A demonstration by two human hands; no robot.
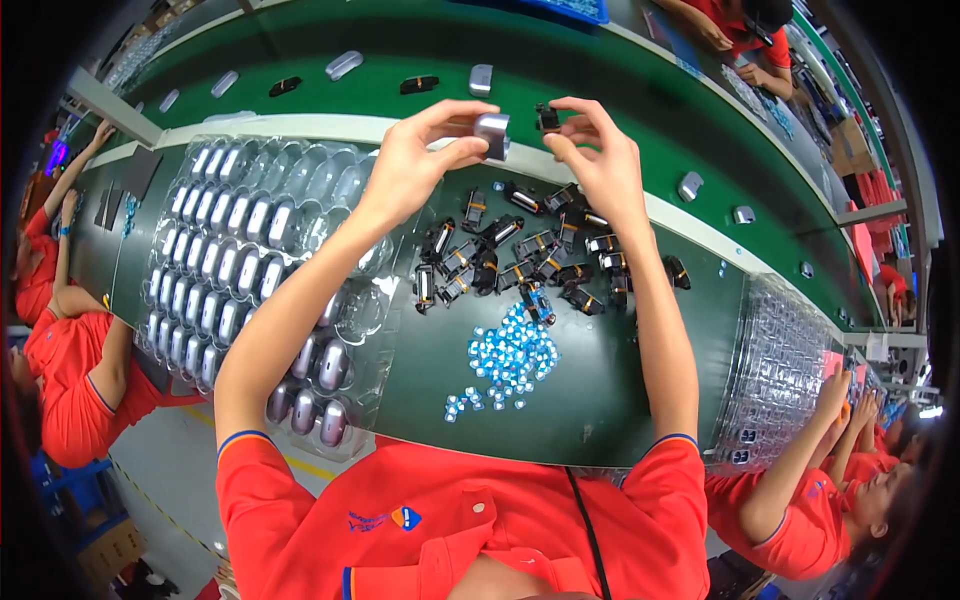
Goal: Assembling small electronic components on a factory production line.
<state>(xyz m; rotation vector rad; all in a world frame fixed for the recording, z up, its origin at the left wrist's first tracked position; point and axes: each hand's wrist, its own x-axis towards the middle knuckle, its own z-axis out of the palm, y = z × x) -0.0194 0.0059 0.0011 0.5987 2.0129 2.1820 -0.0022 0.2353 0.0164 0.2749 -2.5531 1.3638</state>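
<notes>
Green bench (600, 390), left hand (416, 150) gripping partly hidden silver casing (495, 134), right hand (606, 150) pinching indistinct black part (546, 118)

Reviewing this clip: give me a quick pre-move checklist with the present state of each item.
1. Silver case secure in the left hand: ok, pinched between thumb and fingers.
2. Small black part secure in the right hand: ok, held at the fingertips.
3. Case and held part apart: ok, a gap shows between them.
4. Inside of the held case free of debris: cannot tell, too small to judge.
5. Blue-and-white pieces well clear of the black parts on the table: not ok, the heap's upper edge meets them.
</notes>
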